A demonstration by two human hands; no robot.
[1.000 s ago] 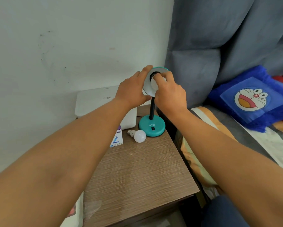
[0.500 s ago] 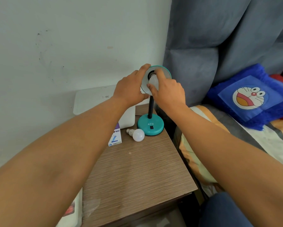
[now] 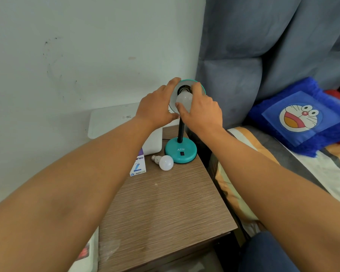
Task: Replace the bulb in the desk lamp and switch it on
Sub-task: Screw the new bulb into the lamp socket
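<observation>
Teal enamel first: the desk lamp's dished teal shade [image 3: 191,81] is in my left hand [image 3: 157,107], thumb hooked under its lower rim and fingers curled over the top, tipping the pale inside toward me. My right hand [image 3: 202,111] wraps the frosted white globe bulb [image 3: 184,99], thumb and fingertips clamped on its smooth dome. The bulb's neck sits at the dark socket in the middle of the shade (part of the neck shows, so I judge it not fully home).

This is the turning step. Whether the thread is going in or coming out, I cannot tell. The next move calls for short twists of my right wrist while the left braces the shade, since the ribbed black gooseneck [image 3: 181,130] looks likely to flex. After that comes the small black rocker switch [image 3: 182,153] on the round glossy teal base [image 3: 186,149].

A second frosted white bulb [image 3: 165,162] lies on its side on the brown wood-grain bedside table [image 3: 165,209], just beside the base and near a white-and-blue cardboard bulb box [image 3: 138,167].
</observation>
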